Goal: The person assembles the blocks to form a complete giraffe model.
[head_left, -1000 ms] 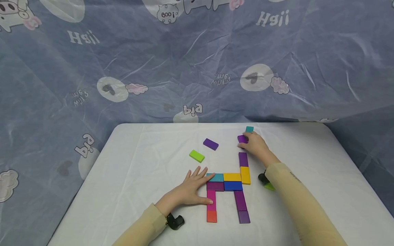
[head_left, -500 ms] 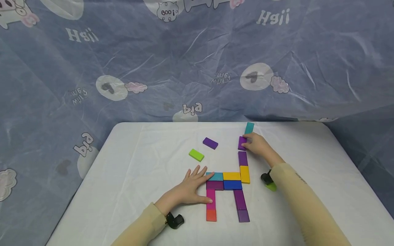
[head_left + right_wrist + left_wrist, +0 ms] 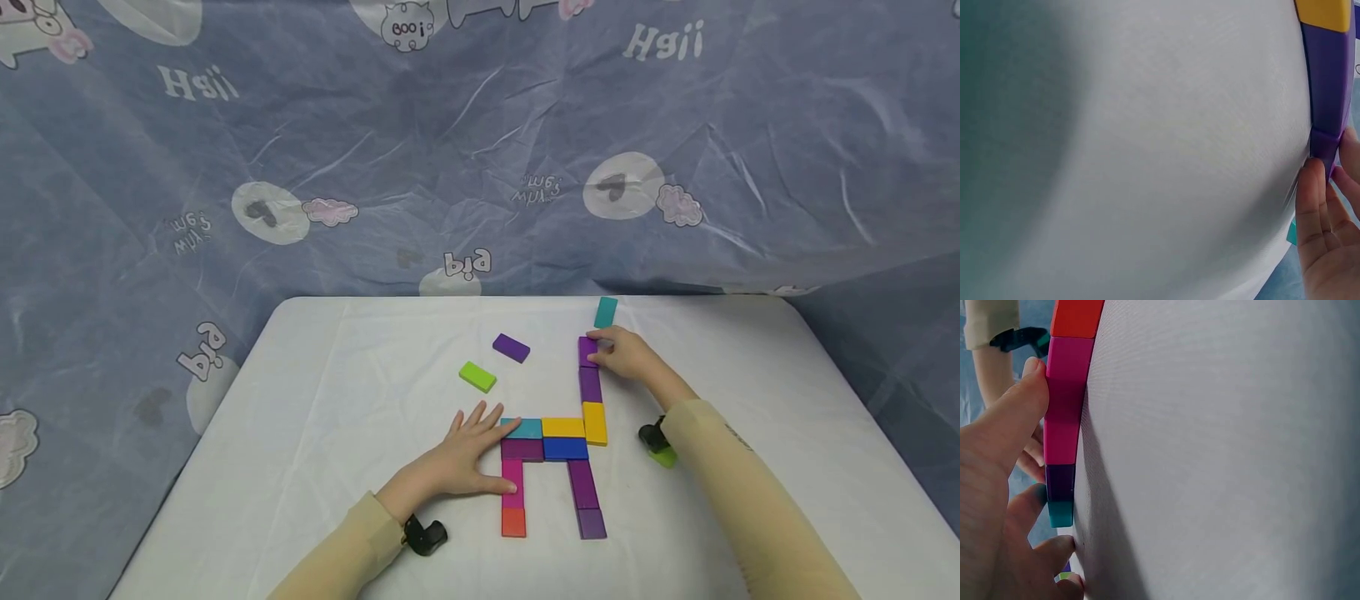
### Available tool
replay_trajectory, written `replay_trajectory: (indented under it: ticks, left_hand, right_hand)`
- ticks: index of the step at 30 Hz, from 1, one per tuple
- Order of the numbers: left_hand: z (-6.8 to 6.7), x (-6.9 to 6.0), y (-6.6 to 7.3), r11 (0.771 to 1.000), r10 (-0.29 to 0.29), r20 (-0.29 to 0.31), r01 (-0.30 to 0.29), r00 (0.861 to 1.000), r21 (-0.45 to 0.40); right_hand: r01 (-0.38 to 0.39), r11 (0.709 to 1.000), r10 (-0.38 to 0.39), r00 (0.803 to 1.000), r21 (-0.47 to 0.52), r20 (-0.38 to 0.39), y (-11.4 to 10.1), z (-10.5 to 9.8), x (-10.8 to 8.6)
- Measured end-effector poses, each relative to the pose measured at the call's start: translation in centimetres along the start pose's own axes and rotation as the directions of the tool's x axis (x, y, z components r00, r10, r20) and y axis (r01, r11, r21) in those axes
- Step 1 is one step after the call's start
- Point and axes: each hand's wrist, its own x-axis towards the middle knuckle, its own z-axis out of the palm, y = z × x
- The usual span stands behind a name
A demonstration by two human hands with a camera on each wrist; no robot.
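Note:
In the head view, my right hand [image 3: 628, 353] pinches a purple domino block [image 3: 587, 351] at the top of a column. That block meets another purple block [image 3: 590, 385], which stands above a yellow one [image 3: 595, 423]. In the right wrist view, fingertips and thumb lie around the purple block [image 3: 1324, 147]. My left hand [image 3: 461, 457] has its fingers spread. Its index finger touches the teal block [image 3: 527, 428], and its thumb rests on the pink block [image 3: 512, 477]. Purple, blue and yellow blocks join these into a figure with two legs.
Loose on the white table [image 3: 360, 392] lie a purple block [image 3: 512, 347] and a lime block [image 3: 477, 377]. A teal block [image 3: 606, 312] lies by the far edge, beyond my right hand. Another green block [image 3: 663, 456] is partly hidden under my right wrist camera.
My right hand has drawn the purple block toward me, closing the gap to the purple block below it. The teal block beyond is left apart. My left hand keeps its place.

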Motion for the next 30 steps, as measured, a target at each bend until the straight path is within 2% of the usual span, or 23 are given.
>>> replay_trajectory:
  ticks: [9,13,19,30]
  left_hand:
    - [-0.1,0.0,0.0,1.0,-0.004,0.004,0.004,1.0,0.0]
    - [-0.1,0.0,0.0,1.0,-0.005,0.007,0.005,1.0,0.003]
    - [-0.2,0.1,0.0,1.0,-0.01,0.006,0.01,1.0,0.012]
    - [-0.3,0.1,0.1,1.0,-0.008,0.002,0.008,1.0,0.018]
  right_hand:
    - [-0.001,1.0,0.001,1.0,0.012,-0.009,-0.1,0.2,-0.4]
    - [-0.011,0.999,0.01,1.0,0.036,0.014,-0.1,0.1,-0.7]
    - [0.032,0.999,-0.033,0.997,0.025,0.076,0.1,0.3,-1.0]
    - [0.061,0.998,-0.063,0.995,0.028,0.078,0.5,0.5,-1.1]
